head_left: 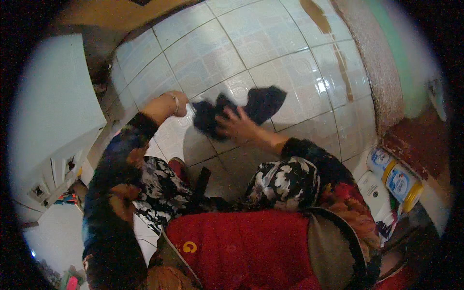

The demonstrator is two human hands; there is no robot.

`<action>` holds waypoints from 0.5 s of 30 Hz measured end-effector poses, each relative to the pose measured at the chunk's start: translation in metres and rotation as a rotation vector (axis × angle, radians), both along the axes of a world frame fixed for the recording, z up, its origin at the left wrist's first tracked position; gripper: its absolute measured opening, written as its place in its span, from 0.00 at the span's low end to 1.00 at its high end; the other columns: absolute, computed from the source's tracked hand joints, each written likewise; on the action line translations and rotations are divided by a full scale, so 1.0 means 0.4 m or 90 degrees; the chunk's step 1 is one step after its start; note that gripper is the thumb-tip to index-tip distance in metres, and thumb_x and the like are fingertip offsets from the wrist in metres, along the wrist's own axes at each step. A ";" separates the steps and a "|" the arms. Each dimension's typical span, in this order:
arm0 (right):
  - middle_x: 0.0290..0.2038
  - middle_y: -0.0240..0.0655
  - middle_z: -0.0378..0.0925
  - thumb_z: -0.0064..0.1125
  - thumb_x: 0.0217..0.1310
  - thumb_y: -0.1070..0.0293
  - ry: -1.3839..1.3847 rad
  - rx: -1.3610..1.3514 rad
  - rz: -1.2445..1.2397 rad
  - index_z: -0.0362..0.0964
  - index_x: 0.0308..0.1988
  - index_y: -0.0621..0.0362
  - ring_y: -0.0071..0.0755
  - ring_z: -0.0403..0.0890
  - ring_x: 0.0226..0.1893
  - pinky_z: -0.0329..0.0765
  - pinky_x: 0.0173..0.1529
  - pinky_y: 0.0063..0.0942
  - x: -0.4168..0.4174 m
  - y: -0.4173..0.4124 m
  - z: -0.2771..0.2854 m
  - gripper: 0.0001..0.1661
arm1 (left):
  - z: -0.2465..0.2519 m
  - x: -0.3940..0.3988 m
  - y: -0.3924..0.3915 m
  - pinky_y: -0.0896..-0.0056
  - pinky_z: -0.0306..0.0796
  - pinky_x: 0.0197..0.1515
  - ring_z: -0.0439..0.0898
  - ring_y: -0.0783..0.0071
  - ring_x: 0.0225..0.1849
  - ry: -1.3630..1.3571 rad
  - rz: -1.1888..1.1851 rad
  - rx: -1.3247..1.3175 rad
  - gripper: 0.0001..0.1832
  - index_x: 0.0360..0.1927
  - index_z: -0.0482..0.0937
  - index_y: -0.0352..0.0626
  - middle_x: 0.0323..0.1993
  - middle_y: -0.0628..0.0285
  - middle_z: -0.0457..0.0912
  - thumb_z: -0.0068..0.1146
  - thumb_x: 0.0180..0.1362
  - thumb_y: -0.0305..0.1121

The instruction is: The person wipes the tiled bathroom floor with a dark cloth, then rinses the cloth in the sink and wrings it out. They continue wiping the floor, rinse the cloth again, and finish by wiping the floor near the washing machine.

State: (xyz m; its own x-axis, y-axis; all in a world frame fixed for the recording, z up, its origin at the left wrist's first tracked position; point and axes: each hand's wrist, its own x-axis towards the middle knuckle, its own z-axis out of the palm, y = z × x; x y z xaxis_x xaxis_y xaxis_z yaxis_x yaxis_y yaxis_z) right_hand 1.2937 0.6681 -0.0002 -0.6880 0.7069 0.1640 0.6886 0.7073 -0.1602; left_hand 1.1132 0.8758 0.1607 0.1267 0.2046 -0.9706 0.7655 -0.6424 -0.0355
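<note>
A black cloth (266, 104), bunched and blurred, lies over the pale floor tiles in front of me. My right hand (235, 125) is on its near side, with the fingers spread over the dark folds and gripping them. To the left, my left hand (177, 103), with a bracelet at the wrist, is curled close to the cloth's left end. Its fingertips are turned away, so whether it pinches anything is hidden.
Wet brown streaks (342, 69) run along the tiled floor (203, 47) at the upper right. Yellow-capped containers (400, 181) stand by the right wall. On the left is a large white panel (58, 90). My patterned knees (286, 183) and red apron (239, 246) are below.
</note>
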 end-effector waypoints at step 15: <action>0.61 0.52 0.60 0.62 0.51 0.58 0.213 -0.361 -0.580 0.50 0.65 0.57 0.52 0.64 0.61 0.63 0.62 0.40 0.621 0.716 0.164 0.46 | 0.546 -0.056 -0.238 0.55 0.68 0.55 0.73 0.46 0.52 -0.565 0.175 0.105 0.28 0.59 0.67 0.43 0.55 0.46 0.71 0.56 0.51 0.31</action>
State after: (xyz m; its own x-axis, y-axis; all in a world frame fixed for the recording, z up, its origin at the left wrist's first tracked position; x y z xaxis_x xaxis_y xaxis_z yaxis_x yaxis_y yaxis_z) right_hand 1.5421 0.9546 0.0656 0.1418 0.9548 -0.2613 0.7735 -0.2716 -0.5727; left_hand 1.0910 0.7807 0.3792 0.7327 0.4627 -0.4990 0.6802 -0.4742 0.5591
